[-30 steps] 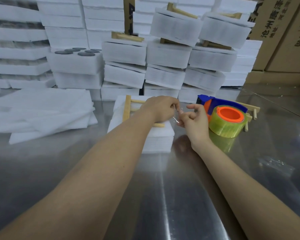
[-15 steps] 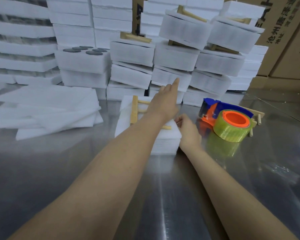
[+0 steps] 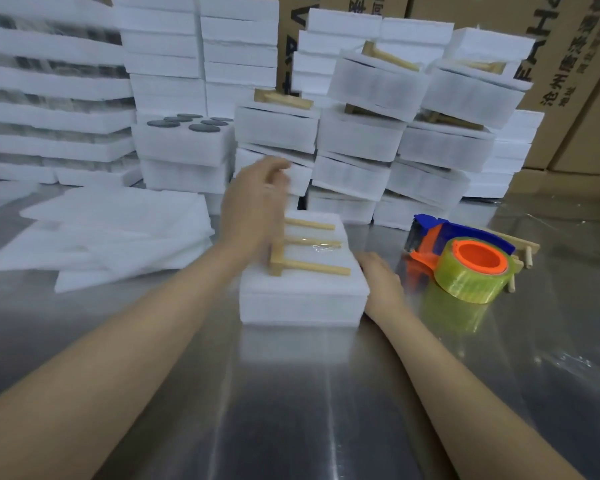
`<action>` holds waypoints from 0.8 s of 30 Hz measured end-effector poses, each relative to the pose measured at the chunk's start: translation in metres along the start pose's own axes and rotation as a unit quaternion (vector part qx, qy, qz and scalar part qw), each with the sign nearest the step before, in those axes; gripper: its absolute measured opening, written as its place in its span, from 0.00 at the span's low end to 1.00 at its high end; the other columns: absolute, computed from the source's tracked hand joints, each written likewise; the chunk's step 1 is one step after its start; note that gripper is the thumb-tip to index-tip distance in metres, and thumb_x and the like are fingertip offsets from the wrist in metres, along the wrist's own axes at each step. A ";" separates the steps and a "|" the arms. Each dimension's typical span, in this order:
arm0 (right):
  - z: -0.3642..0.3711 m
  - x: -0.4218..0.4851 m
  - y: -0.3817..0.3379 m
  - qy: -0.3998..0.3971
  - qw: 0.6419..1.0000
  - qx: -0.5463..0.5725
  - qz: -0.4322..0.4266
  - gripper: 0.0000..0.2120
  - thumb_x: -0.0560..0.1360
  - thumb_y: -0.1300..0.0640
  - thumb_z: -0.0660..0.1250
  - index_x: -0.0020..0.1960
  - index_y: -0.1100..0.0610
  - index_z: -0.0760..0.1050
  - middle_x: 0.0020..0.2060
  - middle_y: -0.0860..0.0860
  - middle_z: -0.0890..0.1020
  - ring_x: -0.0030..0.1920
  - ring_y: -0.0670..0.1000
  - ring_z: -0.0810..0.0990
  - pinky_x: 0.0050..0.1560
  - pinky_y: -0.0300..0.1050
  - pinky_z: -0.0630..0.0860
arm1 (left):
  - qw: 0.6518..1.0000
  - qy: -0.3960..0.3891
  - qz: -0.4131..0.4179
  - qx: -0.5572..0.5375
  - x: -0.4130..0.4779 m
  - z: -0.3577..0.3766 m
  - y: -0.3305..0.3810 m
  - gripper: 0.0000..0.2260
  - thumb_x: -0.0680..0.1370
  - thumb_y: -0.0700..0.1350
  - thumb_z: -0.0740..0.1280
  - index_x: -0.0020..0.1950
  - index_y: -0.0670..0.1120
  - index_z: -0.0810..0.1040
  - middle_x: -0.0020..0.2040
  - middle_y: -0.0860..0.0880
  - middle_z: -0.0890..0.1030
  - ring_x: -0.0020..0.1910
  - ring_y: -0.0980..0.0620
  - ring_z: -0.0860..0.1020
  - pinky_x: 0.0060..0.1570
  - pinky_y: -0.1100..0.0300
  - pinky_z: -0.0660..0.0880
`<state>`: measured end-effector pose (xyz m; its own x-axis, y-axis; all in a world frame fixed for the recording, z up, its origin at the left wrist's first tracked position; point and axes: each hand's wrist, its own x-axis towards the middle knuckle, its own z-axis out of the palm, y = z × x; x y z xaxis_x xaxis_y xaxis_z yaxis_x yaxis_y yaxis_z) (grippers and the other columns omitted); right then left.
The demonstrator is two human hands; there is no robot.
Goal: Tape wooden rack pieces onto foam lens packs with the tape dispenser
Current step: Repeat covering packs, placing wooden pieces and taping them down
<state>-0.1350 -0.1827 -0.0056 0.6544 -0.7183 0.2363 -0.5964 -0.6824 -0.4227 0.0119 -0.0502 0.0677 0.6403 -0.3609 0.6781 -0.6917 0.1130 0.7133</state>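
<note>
A white foam lens pack [image 3: 302,299] lies on the steel table in front of me. On its top sits a wooden rack piece [image 3: 309,251] with three pegs, and a strip of clear tape crosses the middle peg. My left hand [image 3: 253,209] is blurred, lifted over the pack's left side with fingers loosely extended and holding nothing. My right hand [image 3: 381,282] rests against the pack's right edge; its fingers are hidden behind the foam. The tape dispenser [image 3: 465,258], blue and orange with a yellowish roll, stands just right of that hand.
Stacks of white foam packs [image 3: 361,133], some topped with wooden racks, fill the back of the steel table [image 3: 291,410]. Loose foam sheets [image 3: 101,233] lie at the left. Another wooden rack piece [image 3: 523,251] lies behind the dispenser. Cardboard boxes [image 3: 575,81] stand at the back right.
My hands parted from pinching tape over the pack. The left hand swept left and lifted off the rack; the right hand dropped to the pack's right edge. The camera moved closer.
</note>
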 end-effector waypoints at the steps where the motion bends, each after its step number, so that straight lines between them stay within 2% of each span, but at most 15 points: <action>1: 0.001 0.000 -0.002 0.003 1.000 -0.011 0.005 0.07 0.78 0.54 0.61 0.54 0.53 0.75 0.57 0.54 0.76 0.60 0.58 0.73 0.49 0.46 0.63 | 0.989 0.021 -0.081 -0.119 -0.010 -0.010 -0.017 0.13 0.78 0.46 0.58 0.60 0.52 0.77 0.52 0.54 0.80 0.54 0.57 0.77 0.58 0.62 0.69; 2: 0.002 0.000 -0.004 0.006 1.000 -0.021 0.012 0.07 0.78 0.54 0.60 0.53 0.54 0.75 0.56 0.54 0.76 0.60 0.58 0.73 0.49 0.47 0.63 | 0.974 0.019 -0.156 -0.161 -0.024 -0.017 -0.029 0.13 0.80 0.43 0.59 0.63 0.52 0.75 0.56 0.52 0.79 0.56 0.57 0.75 0.59 0.62 0.70; 4: 0.002 0.002 -0.007 0.015 0.999 -0.024 0.020 0.06 0.78 0.55 0.60 0.50 0.55 0.74 0.55 0.56 0.77 0.59 0.59 0.74 0.50 0.49 0.66 | 0.960 -0.046 -0.249 -0.120 -0.043 -0.016 -0.050 0.14 0.81 0.39 0.56 0.60 0.51 0.76 0.58 0.50 0.78 0.58 0.53 0.75 0.62 0.58 0.70; 6: 0.002 0.002 -0.008 0.021 1.000 0.000 0.016 0.04 0.77 0.57 0.61 0.46 0.56 0.73 0.52 0.57 0.79 0.57 0.60 0.76 0.51 0.49 0.70 | 0.955 -0.074 -0.268 -0.104 -0.047 -0.011 -0.056 0.14 0.81 0.40 0.54 0.50 0.51 0.79 0.50 0.51 0.81 0.52 0.51 0.77 0.54 0.57 0.71; 9: 0.001 0.000 -0.006 0.027 0.996 0.079 -0.010 0.04 0.76 0.61 0.63 0.47 0.61 0.76 0.45 0.54 0.81 0.50 0.57 0.79 0.47 0.47 0.74 | 0.945 -0.098 -0.311 0.001 -0.040 -0.009 -0.058 0.12 0.82 0.44 0.54 0.47 0.42 0.75 0.44 0.48 0.77 0.46 0.48 0.74 0.43 0.58 0.68; 11: 0.000 -0.003 -0.004 0.045 0.989 0.140 -0.014 0.05 0.77 0.63 0.62 0.45 0.62 0.76 0.40 0.52 0.80 0.45 0.53 0.78 0.41 0.44 0.70 | 0.936 -0.114 -0.328 -0.058 -0.043 -0.012 -0.056 0.13 0.81 0.47 0.55 0.43 0.44 0.74 0.40 0.48 0.77 0.43 0.49 0.74 0.43 0.56 0.68; 13: -0.004 -0.008 -0.007 0.093 0.973 0.212 0.005 0.12 0.81 0.58 0.59 0.42 0.60 0.74 0.36 0.50 0.79 0.39 0.49 0.75 0.38 0.40 0.68 | 0.921 -0.126 -0.316 -0.190 -0.046 -0.014 -0.043 0.14 0.81 0.49 0.56 0.41 0.48 0.77 0.39 0.49 0.79 0.42 0.51 0.76 0.45 0.56 0.70; 14: -0.005 -0.011 -0.010 0.111 0.953 0.280 0.023 0.14 0.83 0.53 0.56 0.43 0.58 0.74 0.37 0.48 0.79 0.39 0.47 0.76 0.39 0.35 0.69 | 0.916 -0.139 -0.289 -0.243 -0.046 -0.013 -0.038 0.13 0.81 0.50 0.58 0.44 0.52 0.80 0.42 0.52 0.81 0.44 0.54 0.78 0.45 0.58 0.72; 15: -0.007 -0.013 -0.014 0.100 0.913 0.393 0.048 0.15 0.83 0.49 0.55 0.47 0.56 0.75 0.40 0.48 0.80 0.42 0.47 0.78 0.42 0.32 0.71 | 0.908 -0.151 -0.260 -0.291 -0.047 -0.011 -0.035 0.11 0.81 0.51 0.58 0.50 0.58 0.81 0.47 0.56 0.82 0.47 0.57 0.80 0.46 0.62 0.74; 17: -0.012 -0.015 -0.022 -0.008 0.773 0.628 0.089 0.21 0.79 0.40 0.57 0.57 0.55 0.76 0.50 0.53 0.83 0.51 0.52 0.82 0.51 0.42 0.77 | 0.883 -0.157 -0.242 -0.370 -0.050 -0.007 -0.035 0.15 0.83 0.53 0.54 0.68 0.61 0.71 0.64 0.57 0.78 0.58 0.59 0.78 0.49 0.65 0.77; 18: -0.016 -0.017 -0.024 -0.054 0.720 0.686 0.092 0.25 0.75 0.36 0.58 0.58 0.54 0.78 0.52 0.54 0.84 0.52 0.54 0.83 0.50 0.46 0.80 | 0.863 -0.173 -0.252 -0.402 -0.052 -0.006 -0.037 0.18 0.83 0.56 0.52 0.72 0.61 0.66 0.68 0.54 0.76 0.61 0.56 0.77 0.51 0.63 0.78; 19: -0.019 -0.017 -0.025 -0.087 0.702 0.702 0.082 0.26 0.72 0.35 0.60 0.56 0.53 0.81 0.52 0.54 0.84 0.51 0.53 0.84 0.46 0.46 0.81 | 0.845 -0.197 -0.266 -0.420 -0.053 -0.006 -0.039 0.20 0.82 0.60 0.51 0.73 0.61 0.64 0.68 0.52 0.75 0.63 0.53 0.77 0.52 0.59 0.78; 21: -0.021 -0.017 -0.023 -0.115 0.698 0.703 0.075 0.26 0.70 0.35 0.61 0.56 0.52 0.82 0.53 0.54 0.84 0.52 0.52 0.84 0.42 0.43 0.81 | 0.824 -0.218 -0.309 -0.422 -0.053 -0.008 -0.040 0.28 0.77 0.66 0.55 0.76 0.61 0.59 0.69 0.51 0.75 0.64 0.49 0.76 0.57 0.50 0.77; 23: -0.020 -0.017 -0.022 -0.128 0.692 0.704 0.098 0.30 0.70 0.34 0.61 0.62 0.53 0.78 0.55 0.54 0.84 0.55 0.53 0.83 0.43 0.43 0.81 | 0.817 -0.223 -0.336 -0.411 -0.052 -0.008 -0.044 0.33 0.74 0.67 0.58 0.77 0.58 0.59 0.69 0.50 0.75 0.64 0.49 0.76 0.57 0.49 0.77; 24: -0.019 -0.016 -0.022 -0.130 0.691 0.703 0.103 0.31 0.69 0.34 0.60 0.64 0.53 0.77 0.56 0.54 0.83 0.56 0.53 0.83 0.45 0.44 0.81 | 0.821 -0.221 -0.333 -0.407 -0.051 -0.008 -0.044 0.31 0.74 0.68 0.57 0.74 0.56 0.64 0.66 0.50 0.77 0.62 0.50 0.78 0.52 0.52 0.79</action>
<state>-0.1412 -0.1582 0.0166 0.7940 -0.6063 -0.0432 0.2325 0.3687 -0.9000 0.0122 -0.0293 0.0027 0.4784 -0.8738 0.0878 0.3304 0.2717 0.9039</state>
